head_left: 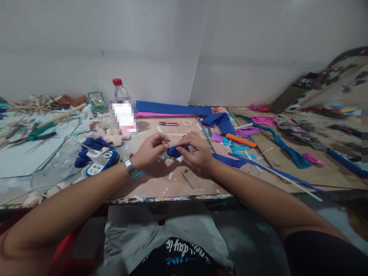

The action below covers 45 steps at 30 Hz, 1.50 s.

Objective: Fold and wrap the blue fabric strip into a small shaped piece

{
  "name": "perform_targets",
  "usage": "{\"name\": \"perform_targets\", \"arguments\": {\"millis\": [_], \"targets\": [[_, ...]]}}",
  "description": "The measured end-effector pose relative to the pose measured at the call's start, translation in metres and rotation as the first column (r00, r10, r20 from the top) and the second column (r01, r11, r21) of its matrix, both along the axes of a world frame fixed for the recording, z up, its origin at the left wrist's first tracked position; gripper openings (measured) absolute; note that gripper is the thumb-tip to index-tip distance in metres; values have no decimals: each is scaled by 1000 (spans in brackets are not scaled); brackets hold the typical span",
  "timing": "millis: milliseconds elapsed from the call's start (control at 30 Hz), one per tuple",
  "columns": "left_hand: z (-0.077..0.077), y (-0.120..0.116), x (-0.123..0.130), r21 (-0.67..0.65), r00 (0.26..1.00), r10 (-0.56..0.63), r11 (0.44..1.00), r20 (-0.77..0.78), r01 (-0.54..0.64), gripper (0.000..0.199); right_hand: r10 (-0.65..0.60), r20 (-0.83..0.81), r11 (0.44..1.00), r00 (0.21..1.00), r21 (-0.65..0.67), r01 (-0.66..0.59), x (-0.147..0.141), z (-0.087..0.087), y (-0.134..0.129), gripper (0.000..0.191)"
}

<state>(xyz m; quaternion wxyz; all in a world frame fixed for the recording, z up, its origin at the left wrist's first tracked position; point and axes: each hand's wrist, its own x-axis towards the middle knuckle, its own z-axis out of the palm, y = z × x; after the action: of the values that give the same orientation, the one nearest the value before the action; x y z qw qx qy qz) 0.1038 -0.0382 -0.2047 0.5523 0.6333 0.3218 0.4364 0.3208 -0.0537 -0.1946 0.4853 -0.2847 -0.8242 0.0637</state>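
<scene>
Blue fabric makes up the small bundle [173,152] over the middle of the table, pinched between the thumb and fingers of my right hand [195,150]; if that pinch slackened, I think its folds could spring loose. My left hand [152,148] is narrow just beside it, thumb and fingertips close together, and I cannot tell whether they grip anything; an uneven tug from there could skew the shape. White scraps [170,176] on the tabletop [155,186] below might cling if the cloth dipped. My metal wristwatch [129,165] could catch a loose strand, and my left forearm could knock the blue-and-white power socket [108,163]. Past my right forearm, a swinging elbow might sweep the blue fabric strip [232,161] away; farther off, a careless reach could meet the thread snips [169,124]
</scene>
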Motion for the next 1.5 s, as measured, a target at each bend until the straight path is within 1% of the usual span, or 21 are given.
{"name": "perform_targets", "arguments": {"millis": [100,200,400,500,633,833,967,1100,1167,1267,1367,1500], "targets": [[-4,1,-1,51,998,-41,998,-44,44,22,-3,3,1000,1000,-5,3,0,0,0,10],[-4,0,0,62,997,-65,996,-42,67,23,3,8,1000,1000,6,-3,1,-1,1,10],[0,-2,2,56,999,-21,998,-30,23,22,7,17,1000,1000,-9,-7,1,-3,1,11],[2,-2,1,25,1000,16,1000,2,-16,21,4,11,1000,1000,0,-4,1,-3,2,10],[5,0,0,-52,994,75,996,73,-71,18,5,-19,1000,1000,16,-5,0,-2,1,8],[2,3,0,-126,979,68,991,190,-45,25,-43,-43,999,998,-14,43,0,1,-1,10],[1,2,-1,-107,986,47,994,157,-31,24,-31,-33,1000,999,-6,31,0,1,-1,10],[0,2,-1,-64,992,71,996,107,-64,18,-5,-21,1000,1000,9,5,0,0,0,9],[0,2,0,-79,989,85,994,124,-76,16,-5,-24,1000,1000,8,6,0,0,0,9],[1,3,1,-134,980,100,988,170,-77,15,-25,-39,1000,999,3,25,0,1,-1,8],[1,3,2,-177,979,96,982,181,-64,18,-33,-61,999,998,25,35,0,1,-1,6],[0,3,1,-204,990,41,979,132,-13,33,-49,-55,998,997,38,51,0,1,1,5]]}}
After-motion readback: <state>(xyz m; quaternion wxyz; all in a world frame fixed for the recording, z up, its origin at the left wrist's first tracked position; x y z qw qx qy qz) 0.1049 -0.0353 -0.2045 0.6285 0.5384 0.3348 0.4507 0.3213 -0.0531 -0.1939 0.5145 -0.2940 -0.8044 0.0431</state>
